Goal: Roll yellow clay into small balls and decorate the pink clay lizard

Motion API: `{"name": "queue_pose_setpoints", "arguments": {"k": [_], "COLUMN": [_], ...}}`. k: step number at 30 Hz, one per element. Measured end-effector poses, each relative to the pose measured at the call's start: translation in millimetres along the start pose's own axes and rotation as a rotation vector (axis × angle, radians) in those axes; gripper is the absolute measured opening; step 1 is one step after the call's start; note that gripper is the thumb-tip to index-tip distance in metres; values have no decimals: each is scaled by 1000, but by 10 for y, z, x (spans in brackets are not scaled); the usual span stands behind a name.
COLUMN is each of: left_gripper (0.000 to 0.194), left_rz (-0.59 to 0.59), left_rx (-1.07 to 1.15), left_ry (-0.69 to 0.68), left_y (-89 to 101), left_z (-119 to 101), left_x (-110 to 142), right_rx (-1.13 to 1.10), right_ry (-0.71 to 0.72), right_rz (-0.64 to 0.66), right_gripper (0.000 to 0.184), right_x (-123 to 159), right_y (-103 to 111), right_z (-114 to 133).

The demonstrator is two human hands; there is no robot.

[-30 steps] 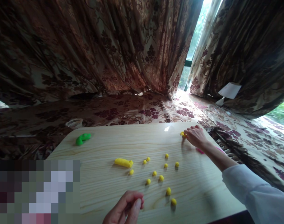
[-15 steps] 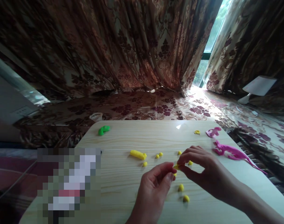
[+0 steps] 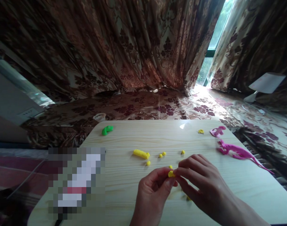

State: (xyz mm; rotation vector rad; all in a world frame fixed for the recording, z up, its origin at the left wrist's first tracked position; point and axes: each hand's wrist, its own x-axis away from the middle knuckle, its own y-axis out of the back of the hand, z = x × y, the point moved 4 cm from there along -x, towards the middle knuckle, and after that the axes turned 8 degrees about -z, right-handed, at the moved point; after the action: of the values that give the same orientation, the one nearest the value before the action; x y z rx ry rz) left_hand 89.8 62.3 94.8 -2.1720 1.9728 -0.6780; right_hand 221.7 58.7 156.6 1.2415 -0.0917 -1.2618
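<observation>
A small yellow piece of modelling clay (image 3: 171, 174) is pinched between the fingertips of both hands, above the table. My left hand (image 3: 152, 191) grips it with thumb and forefinger, the other fingers curled under. From the right, my right hand (image 3: 202, 182) presses on the same piece with thumb and fingertips. Farther left lies a thick yellow clay roll (image 3: 141, 154) with a small yellow ball (image 3: 148, 163) below it. Two tiny balls (image 3: 162, 154) lie between the roll and my hands, and another ball (image 3: 183, 152) is beyond my right hand. My right hand partly hides more yellow lumps.
On the pale wooden table (image 3: 119, 185), a green clay shape (image 3: 107, 130) is at the far left. A small yellow ring-like piece (image 3: 201, 131), a pink clay piece (image 3: 217, 131) and a long magenta clay figure (image 3: 240, 152) lie at the right. A blurred-out object (image 3: 80, 179) covers the left edge.
Both hands have drawn closer together, my right hand moving left and down. The yellow piece now shows more fully between the fingertips. The view has shifted slightly.
</observation>
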Motion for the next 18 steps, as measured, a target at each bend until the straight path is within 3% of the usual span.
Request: {"name": "queue_pose_setpoints", "arguments": {"k": [8, 18], "left_gripper": [17, 17], "left_rz": [9, -20], "left_rx": [-51, -26], "left_ry": [-20, 14], "left_y": [-5, 14], "left_z": [3, -1], "left_x": [11, 25], "right_rx": [-65, -100], "right_ry": [-37, -181], "right_rz": [35, -41], "right_gripper": [35, 14], "right_x": [-56, 50], "right_y": [25, -33], "right_z": [47, -58]}}
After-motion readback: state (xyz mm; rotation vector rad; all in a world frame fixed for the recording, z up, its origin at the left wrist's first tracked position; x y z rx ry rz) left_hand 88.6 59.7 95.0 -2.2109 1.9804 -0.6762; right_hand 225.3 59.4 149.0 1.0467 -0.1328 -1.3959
